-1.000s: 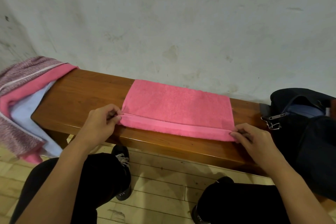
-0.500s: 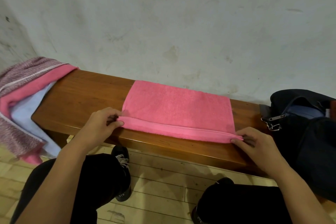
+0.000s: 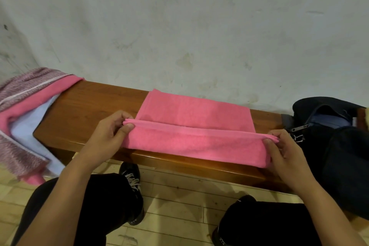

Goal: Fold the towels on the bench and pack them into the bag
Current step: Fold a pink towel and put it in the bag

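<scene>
Pink terry cloth lies spread across the middle of the wooden bench (image 3: 83, 110), which runs along a stained pale wall (image 3: 179, 26). This pink towel (image 3: 191, 126) is partly doubled over: its near edge is raised off the seat and forms a flap that hangs in front, while the far part lies flat on the wood against the wall. The left hand (image 3: 107, 136) pinches the left corner of the raised edge, thumb on the near face and fingers curled behind the cloth. The right hand (image 3: 285, 152) pinches the right corner in the same way, thumb in front and fingers bent round the layered edge. The edge is stretched nearly straight between the two hands, sloping a little down to the right.

At the left end of the bench a heap of towels (image 3: 26, 110) hangs over the seat's end: a mottled pinkish-grey one on top, a pink one under it and a pale blue-white one below. At the right end sits a dark bag (image 3: 339, 142), its top open, with a zip pull dangling near the right hand and blue lining or cloth visible inside. Below, the person's knees in black trousers and black laced shoes (image 3: 131, 183) rest on a light wooden floor (image 3: 179, 195).
</scene>
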`<state>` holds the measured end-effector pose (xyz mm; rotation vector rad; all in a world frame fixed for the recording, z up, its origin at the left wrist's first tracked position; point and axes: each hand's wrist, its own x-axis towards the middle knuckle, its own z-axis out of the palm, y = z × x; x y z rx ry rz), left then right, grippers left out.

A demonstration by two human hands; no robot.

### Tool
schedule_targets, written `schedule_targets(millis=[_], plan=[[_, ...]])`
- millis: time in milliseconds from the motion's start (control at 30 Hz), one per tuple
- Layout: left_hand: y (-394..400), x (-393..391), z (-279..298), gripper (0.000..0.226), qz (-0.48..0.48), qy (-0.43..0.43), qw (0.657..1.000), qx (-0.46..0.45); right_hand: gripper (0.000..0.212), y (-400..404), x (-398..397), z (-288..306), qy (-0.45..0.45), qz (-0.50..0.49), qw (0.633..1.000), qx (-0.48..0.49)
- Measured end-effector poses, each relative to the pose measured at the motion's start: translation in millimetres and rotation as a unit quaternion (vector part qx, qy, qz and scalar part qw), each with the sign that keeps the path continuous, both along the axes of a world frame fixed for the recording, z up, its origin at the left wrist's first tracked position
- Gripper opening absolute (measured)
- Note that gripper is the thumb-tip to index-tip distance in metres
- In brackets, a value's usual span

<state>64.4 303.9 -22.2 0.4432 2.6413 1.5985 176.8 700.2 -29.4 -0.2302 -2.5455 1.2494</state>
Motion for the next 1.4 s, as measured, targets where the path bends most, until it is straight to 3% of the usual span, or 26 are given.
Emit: schedule_targets(millis=[467,633,967,1133,1267,1400], plan=[[5,-4,-8,0.011,0.015,0.004,1.0,0.01,0.016,-2,-4,0,0.021,-0.008,1.0,0.015],[14,-9,-12,0.008,0.041,0.005,0.998,-0.042,0.007,-3,-11,-4,0.01,-0.038,0.998,0.056],[34,-27,-7,0.011,0.085,0.08,0.993,0.034,0.023,-13,-28,-6,0.037,-0.145,0.989,0.01],[32,-22,-11,0.012,0.032,0.021,0.999,-0.032,0.019,-11,-31,-9,0.016,-0.137,0.99,0.032],[18,-15,-5,0.011,0.041,-0.02,0.999,0.025,0.014,-10,-28,-7,0.039,-0.139,0.989,0.032],[10,-15,-9,0.011,-0.003,-0.051,0.998,0.028,0.012,-9,-28,-10,0.002,-0.088,0.995,0.054]])
